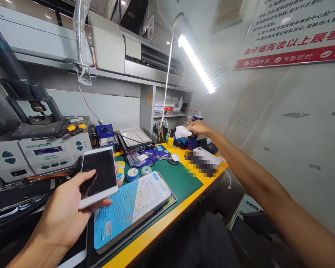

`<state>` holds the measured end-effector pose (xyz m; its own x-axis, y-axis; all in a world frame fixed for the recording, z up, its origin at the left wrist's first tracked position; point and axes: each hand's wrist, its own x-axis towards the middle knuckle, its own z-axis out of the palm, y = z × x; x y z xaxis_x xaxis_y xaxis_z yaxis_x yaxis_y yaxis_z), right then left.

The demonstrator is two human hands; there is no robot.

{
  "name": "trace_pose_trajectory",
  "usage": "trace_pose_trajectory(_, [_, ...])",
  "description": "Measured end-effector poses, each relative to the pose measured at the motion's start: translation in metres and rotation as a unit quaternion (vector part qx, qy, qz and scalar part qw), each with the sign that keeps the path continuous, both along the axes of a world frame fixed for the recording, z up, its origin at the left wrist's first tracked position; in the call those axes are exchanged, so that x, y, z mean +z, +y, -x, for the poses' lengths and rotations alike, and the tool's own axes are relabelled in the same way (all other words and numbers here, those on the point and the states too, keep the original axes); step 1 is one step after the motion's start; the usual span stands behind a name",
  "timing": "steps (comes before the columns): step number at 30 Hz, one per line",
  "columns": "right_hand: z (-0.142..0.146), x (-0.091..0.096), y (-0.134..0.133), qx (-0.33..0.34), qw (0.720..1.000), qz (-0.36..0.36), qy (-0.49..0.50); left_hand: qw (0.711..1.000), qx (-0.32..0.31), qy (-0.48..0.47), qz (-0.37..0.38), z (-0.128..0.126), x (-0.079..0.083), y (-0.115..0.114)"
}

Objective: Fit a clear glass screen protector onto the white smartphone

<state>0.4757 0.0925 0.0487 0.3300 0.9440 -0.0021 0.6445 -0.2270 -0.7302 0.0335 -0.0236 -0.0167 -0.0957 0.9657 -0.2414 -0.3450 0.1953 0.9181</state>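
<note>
In my left hand (69, 201) is a white-framed smartphone (100, 175) with a dark screen, my thumb lying over its front edge and fingers behind it. My right arm reaches to the back right of the bench, where my right hand (199, 127) pinches a white tissue (182, 131). Below the phone and to its right lies a blue and white package (136, 204) on the green mat (187, 178). A yellow bottle (170, 141) stands just left of the tissue.
A soldering station (50, 152) fills the left side. A flat heating plate (135, 139) and solder spools (133, 174) sit mid-bench. Near the right edge lie a white device (208, 156), partly pixelated, and a hanging white cable (229, 182). A bright lamp (198, 59) hangs above.
</note>
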Motion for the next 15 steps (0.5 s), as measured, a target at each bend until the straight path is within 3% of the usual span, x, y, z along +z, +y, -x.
trace_pose_trajectory(9, [0.011,-0.01,0.039,-0.043,0.996,0.074,-0.023,0.999,0.021,-0.018,0.022,0.0,-0.001,-0.002])
trace_pose_trajectory(15, [0.014,-0.014,0.062,-0.049,0.995,0.079,-0.023,0.999,0.023,-0.005,0.036,-0.003,0.003,-0.003])
